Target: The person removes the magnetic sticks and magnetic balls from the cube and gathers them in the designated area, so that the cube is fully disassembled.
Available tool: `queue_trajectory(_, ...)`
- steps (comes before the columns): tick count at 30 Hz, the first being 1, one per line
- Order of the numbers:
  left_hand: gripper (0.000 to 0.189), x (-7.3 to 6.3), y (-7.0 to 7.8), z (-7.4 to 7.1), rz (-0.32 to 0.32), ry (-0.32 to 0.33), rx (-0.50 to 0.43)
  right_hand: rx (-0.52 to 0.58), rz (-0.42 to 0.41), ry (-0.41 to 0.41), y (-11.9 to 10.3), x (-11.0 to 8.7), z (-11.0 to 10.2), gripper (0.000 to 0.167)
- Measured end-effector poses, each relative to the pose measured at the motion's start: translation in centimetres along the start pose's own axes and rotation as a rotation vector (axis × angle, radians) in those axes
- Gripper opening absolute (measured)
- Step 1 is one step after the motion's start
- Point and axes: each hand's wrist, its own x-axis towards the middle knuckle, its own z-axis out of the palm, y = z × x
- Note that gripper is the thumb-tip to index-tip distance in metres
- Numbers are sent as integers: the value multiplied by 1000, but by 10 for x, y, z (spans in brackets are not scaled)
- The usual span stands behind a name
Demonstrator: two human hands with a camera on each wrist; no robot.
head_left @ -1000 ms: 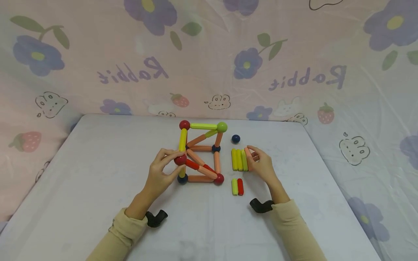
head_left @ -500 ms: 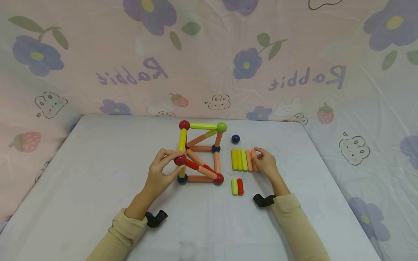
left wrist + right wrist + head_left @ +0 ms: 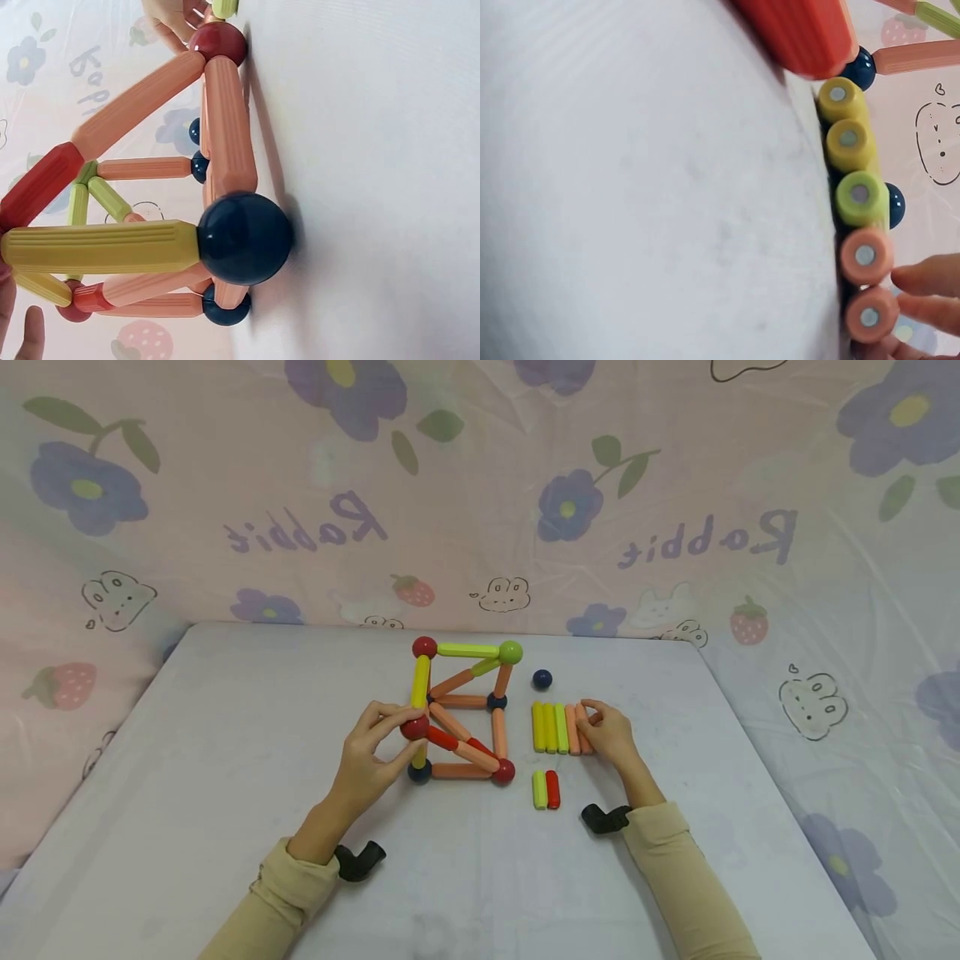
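Note:
In the head view my left hand (image 3: 375, 756) pinches a red ball (image 3: 414, 727) at the near upper corner of a frame of magnetic rods and balls. A yellow rod (image 3: 105, 246) runs from that corner down to a dark blue ball (image 3: 245, 238) on the table. My right hand (image 3: 611, 733) has its fingers around the outermost orange magnetic rod (image 3: 585, 728) in a row. Beside it lie another orange rod (image 3: 865, 256), a light green rod (image 3: 860, 196) and two yellow rods (image 3: 544, 727). In the right wrist view, their magnet ends face the camera.
A loose dark blue ball (image 3: 542, 679) sits behind the row. In front lie a short green rod (image 3: 539, 790) and a short red rod (image 3: 552, 789). The white table (image 3: 262, 710) meets a patterned curtain (image 3: 465, 552) at the back.
My right hand has moved right, and the orange rod it held over the row now lies at the row's right end. The left hand and frame look unmoved.

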Motion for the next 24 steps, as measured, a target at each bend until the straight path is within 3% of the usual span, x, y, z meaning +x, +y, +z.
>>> queue_trajectory(7, 43, 3, 4, -5, -23, -76, 3, -33, -32, 25, -3, -4, -4, 45)
queue_trajectory(12, 40, 10, 3, -15, -60, -112, 38, -24, -81, 106, -18, -16, -6, 40)
queue_trajectory(18, 31, 26, -7, -24, -109, -91, 46, 101, -234, 158, -49, -37, -1, 31)
queue_trajectory(24, 25, 45, -26, -26, -249, -68, 4, 195, -417, 175, -84, -58, 12, 26)
